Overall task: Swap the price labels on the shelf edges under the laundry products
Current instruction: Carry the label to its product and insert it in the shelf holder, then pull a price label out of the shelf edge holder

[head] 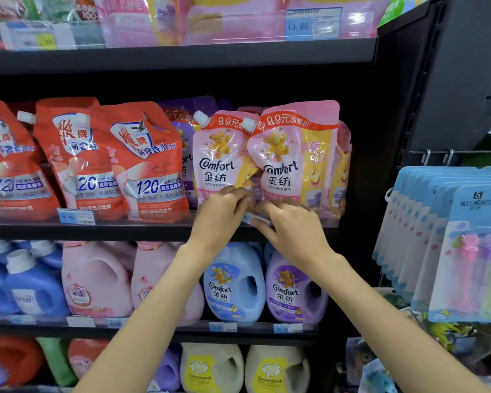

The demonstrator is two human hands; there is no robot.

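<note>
Shelf edge [153, 229], hands pinching price label [256, 218] (curled).

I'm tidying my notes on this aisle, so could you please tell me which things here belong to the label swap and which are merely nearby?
In the job: left hand; right hand; price label; pink Comfort pouches.
Nearby only: red pouches; hanging blue cards.
</note>
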